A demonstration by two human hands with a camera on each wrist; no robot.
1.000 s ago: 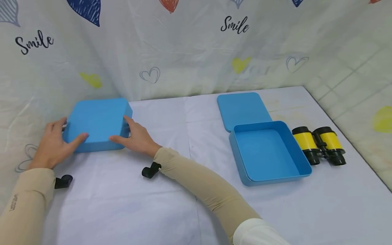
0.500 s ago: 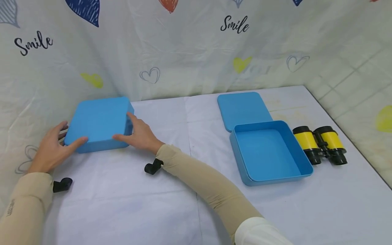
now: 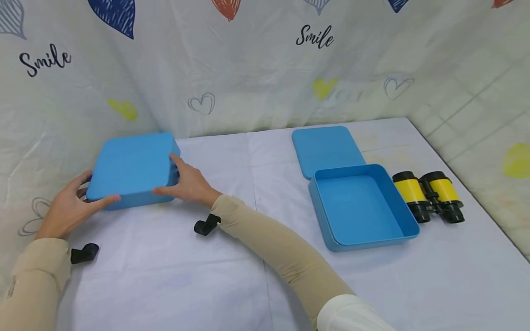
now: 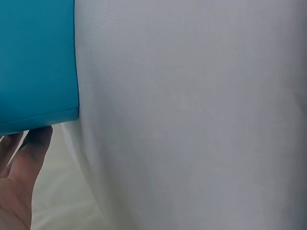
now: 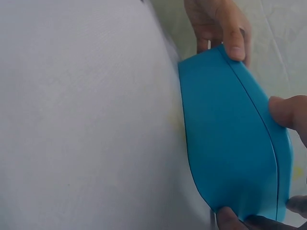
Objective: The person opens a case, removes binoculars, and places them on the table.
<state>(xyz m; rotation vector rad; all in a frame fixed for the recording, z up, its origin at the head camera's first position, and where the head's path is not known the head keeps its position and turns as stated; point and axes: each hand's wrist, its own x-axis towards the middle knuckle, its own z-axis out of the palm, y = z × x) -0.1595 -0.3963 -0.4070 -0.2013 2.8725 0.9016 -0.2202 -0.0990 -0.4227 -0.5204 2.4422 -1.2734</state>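
A blue rectangular box (image 3: 132,165) with a lid on lies flat at the far left of the table. My left hand (image 3: 70,204) grips its near left corner, thumb along the front edge and fingers at the left side. At the opposite side my right hand (image 3: 190,184) holds the box by its right end, the thumb at the front and fingers along the side. In the right wrist view, a thin seam runs between lid and body of the box (image 5: 225,129). The left wrist view shows fingertips (image 4: 41,136) right at the box's edge.
An open blue box (image 3: 320,216) stands on the right, its inside bare, with a flat blue lid (image 3: 327,149) behind it. Yellow and black binoculars (image 3: 410,191) lie beside it near the table's right edge. A printed curtain (image 3: 248,59) hangs behind the table (image 3: 207,285).
My left hand has slid slightly toward me along the box's near left corner. The box and my right hand have shifted a little to the right.
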